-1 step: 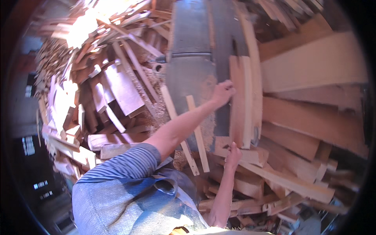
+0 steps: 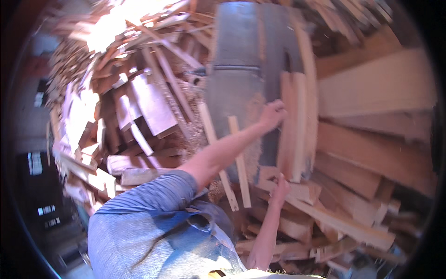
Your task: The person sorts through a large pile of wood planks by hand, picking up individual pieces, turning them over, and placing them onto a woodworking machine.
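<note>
A long reddish-brown wooden board (image 2: 285,125) lies lengthwise on the dark metal bed of a woodworking machine (image 2: 236,88), alongside a paler wooden strip (image 2: 298,125). My left hand (image 2: 274,114) reaches across the machine, its fingers curled against the board's left side. At the near end of the board, my right hand (image 2: 280,188) is closed round it, with the thumb on top. Two narrow pale sticks, a left one (image 2: 222,172) and a right one (image 2: 241,172), lie under and beside my left forearm.
Sawdust and shavings (image 2: 193,125) cover the left of the machine. Offcuts and planks (image 2: 153,102) are piled at the left. Wide boards (image 2: 381,83) fan out at the right, and a long plank (image 2: 344,221) lies beyond my right hand. A dark slot crosses the machine bed.
The whole picture has shifted slightly right and down. My hands keep the same places on the board, and no clear movement of it shows.
</note>
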Demonstrator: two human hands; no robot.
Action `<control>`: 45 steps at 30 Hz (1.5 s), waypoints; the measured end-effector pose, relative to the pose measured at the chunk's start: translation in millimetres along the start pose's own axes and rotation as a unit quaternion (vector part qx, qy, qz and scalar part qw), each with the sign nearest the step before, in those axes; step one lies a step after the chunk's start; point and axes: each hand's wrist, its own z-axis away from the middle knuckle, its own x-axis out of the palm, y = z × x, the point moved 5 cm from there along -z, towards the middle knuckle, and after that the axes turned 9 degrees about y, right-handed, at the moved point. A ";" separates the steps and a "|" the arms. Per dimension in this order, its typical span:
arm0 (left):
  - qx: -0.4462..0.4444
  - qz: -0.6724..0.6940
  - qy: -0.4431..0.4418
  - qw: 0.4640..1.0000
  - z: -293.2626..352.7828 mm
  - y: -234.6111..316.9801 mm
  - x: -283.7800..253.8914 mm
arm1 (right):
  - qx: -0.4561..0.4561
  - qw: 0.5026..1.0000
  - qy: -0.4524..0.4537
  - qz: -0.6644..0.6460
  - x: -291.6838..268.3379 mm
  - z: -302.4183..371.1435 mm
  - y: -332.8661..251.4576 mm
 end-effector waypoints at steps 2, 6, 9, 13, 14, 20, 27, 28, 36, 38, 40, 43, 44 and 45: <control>0.035 -0.004 0.016 0.999 4.2 23.2 6.6 | -0.005 1.000 0.021 -0.011 -5.7 -12.9 16.3; 0.019 -0.029 0.063 0.997 18.7 9.0 1.0 | 0.031 0.998 -0.032 -0.046 11.6 3.2 4.1; -0.012 -0.022 0.030 0.999 55.9 10.1 3.5 | 0.005 1.000 -0.009 -0.025 6.7 1.7 -2.0; 0.011 -0.052 -0.006 0.999 116.5 19.1 8.8 | 0.014 0.999 -0.008 -0.031 8.2 -3.7 -7.1; -0.008 -0.052 -0.010 0.999 128.7 18.5 9.9 | 0.018 0.999 -0.011 -0.033 8.3 -5.1 -9.0; -0.011 -0.074 0.006 0.997 138.3 15.0 11.7 | 0.005 0.999 -0.048 -0.021 17.0 -16.4 -11.9; 0.009 -0.070 0.003 0.997 126.7 15.0 14.6 | 0.000 0.998 -0.046 -0.039 20.1 -23.4 -14.2; 0.010 -0.071 0.004 0.997 125.8 10.9 14.3 | -0.004 0.998 -0.042 -0.042 23.2 -21.6 -15.2; 0.019 -0.073 0.024 0.997 117.6 15.5 11.1 | -0.017 0.998 -0.028 -0.046 29.6 -31.0 -18.3; 0.018 -0.071 0.019 0.997 115.7 13.9 11.5 | -0.013 0.999 -0.022 -0.045 30.1 -32.7 -18.4; 0.022 -0.073 0.021 0.997 113.2 11.6 10.6 | -0.018 0.998 -0.032 -0.053 33.1 -34.4 -18.1; 0.022 -0.085 0.012 0.996 107.9 8.9 10.3 | -0.006 0.998 -0.040 -0.046 34.8 -36.3 -16.5; 0.018 -0.080 0.007 0.997 106.7 10.0 11.3 | 0.002 0.998 -0.036 -0.043 34.7 -36.7 -18.1; 0.014 -0.075 0.001 0.997 104.9 10.0 10.9 | 0.006 0.998 -0.039 -0.041 38.0 -37.1 -19.5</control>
